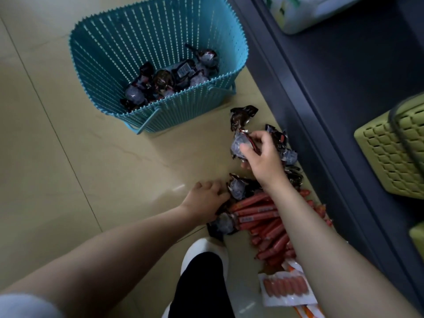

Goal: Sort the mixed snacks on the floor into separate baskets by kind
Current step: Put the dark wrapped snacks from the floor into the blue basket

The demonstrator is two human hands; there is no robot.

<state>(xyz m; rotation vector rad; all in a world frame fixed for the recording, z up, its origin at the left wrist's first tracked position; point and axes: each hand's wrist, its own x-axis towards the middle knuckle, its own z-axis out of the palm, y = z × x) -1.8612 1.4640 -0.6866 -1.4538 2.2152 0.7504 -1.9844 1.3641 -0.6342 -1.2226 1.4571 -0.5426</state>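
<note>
A blue plastic basket (220,37) stands on the tiled floor and holds several dark wrapped snack packets (165,81). My right hand (263,157) grips a dark packet (241,143) just above the floor pile. My left hand (204,200) reaches down onto another dark packet (238,189), its fingers curled at the packet's edge. A heap of red sausage sticks (259,216) lies under and between my arms. A clear pack of small sausages (284,288) rests nearer to me.
A dark shelf base (321,111) runs along the right. A green basket (394,154) sits on the shelf, with white packages (298,12) further back. My shoe and dark trouser leg (202,276) stand beside the pile. Open tile lies to the left.
</note>
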